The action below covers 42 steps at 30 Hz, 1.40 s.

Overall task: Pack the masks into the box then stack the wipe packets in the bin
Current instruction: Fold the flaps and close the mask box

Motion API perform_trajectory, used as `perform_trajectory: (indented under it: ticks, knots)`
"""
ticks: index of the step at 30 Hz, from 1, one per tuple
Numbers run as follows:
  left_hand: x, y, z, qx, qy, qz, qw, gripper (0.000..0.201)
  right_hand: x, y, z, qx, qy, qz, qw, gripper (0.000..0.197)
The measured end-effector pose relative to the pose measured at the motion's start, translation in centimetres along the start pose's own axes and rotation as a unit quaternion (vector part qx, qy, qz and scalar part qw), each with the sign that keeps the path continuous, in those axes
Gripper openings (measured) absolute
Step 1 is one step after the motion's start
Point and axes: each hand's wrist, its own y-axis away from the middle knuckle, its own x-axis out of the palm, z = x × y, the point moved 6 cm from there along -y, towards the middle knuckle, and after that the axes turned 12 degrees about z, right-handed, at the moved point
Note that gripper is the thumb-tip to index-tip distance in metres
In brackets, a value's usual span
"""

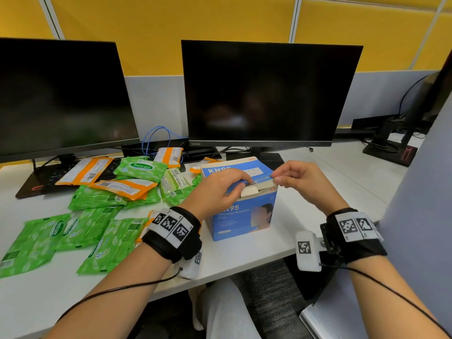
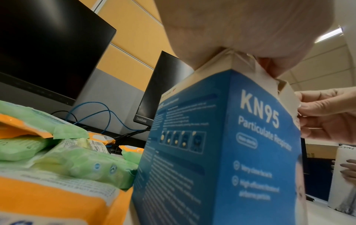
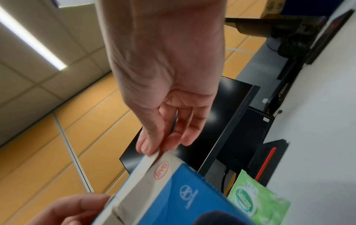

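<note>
A blue KN95 mask box (image 1: 242,214) (image 2: 221,152) (image 3: 179,193) stands upright at the desk's front edge. My left hand (image 1: 220,189) lies over its top front edge, fingers curled on the lid flap, with a white fold of mask or flap showing beneath. My right hand (image 1: 296,178) (image 3: 154,146) pinches the lid's right corner between thumb and fingers. Green and orange wipe packets (image 1: 80,223) (image 2: 77,164) lie scattered left of the box. No bin is in view.
Two dark monitors (image 1: 266,94) stand behind the box on the white desk (image 1: 244,255), with a black keyboard (image 1: 49,177) and blue cables (image 1: 156,138) at the back left. A grey partition (image 1: 420,192) rises on the right.
</note>
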Motion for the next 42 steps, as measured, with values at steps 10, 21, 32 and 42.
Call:
perform_trajectory:
  ticks: [10, 21, 32, 42]
  knots:
    - [-0.1, -0.1, -0.1, 0.003, 0.002, -0.002, 1.0, 0.021, 0.4, -0.1, -0.5, -0.016, -0.038, 0.009, 0.999, 0.01]
    - [-0.2, -0.1, -0.7, 0.012, -0.043, 0.007, 0.999, 0.019, 1.3, -0.5, -0.2, 0.006, -0.049, 0.082, 0.995, 0.017]
    - [0.4, -0.3, -0.1, 0.011, -0.03, 0.018, 0.999, 0.02, 1.5, -0.4, 0.2, 0.027, -0.009, 0.106, 0.994, 0.024]
    - [0.5, -0.4, 0.3, 0.001, -0.03, 0.023, 0.999, 0.02, 1.2, -0.3, 2.3, 0.012, 0.173, 0.04, 0.984, 0.012]
